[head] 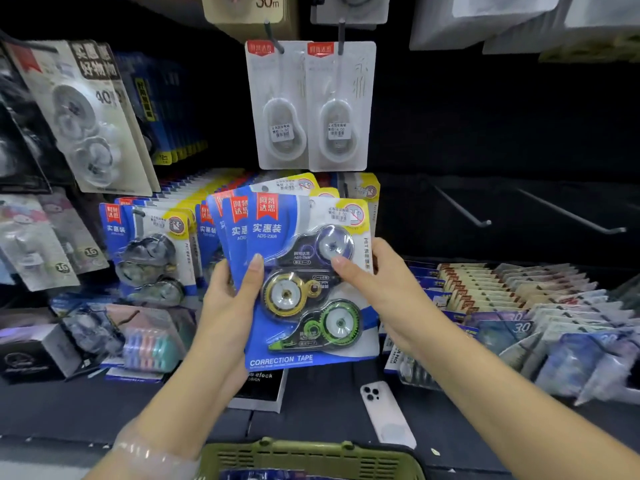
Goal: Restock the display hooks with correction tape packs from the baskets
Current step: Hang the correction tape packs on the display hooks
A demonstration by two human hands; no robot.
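Both my hands hold a fanned stack of blue correction tape packs (304, 285) in front of the display. My left hand (228, 303) grips the stack's left edge, thumb on the front pack. My right hand (377, 289) holds the right edge, thumb on the blister. The front pack shows three tape rollers: purple, gold and green. Behind it, more of the same blue packs (152, 251) hang on a hook at the left. Two bare hooks (485, 221) jut out at the right. A green basket (311, 459) sits at the bottom edge.
Two white tape packs (311, 105) hang on hooks above the stack. Large 40 m packs (86, 112) hang at upper left. A white phone (384, 410) and a black box lie on the shelf. Rows of packaged goods (519, 299) fill the shelf at right.
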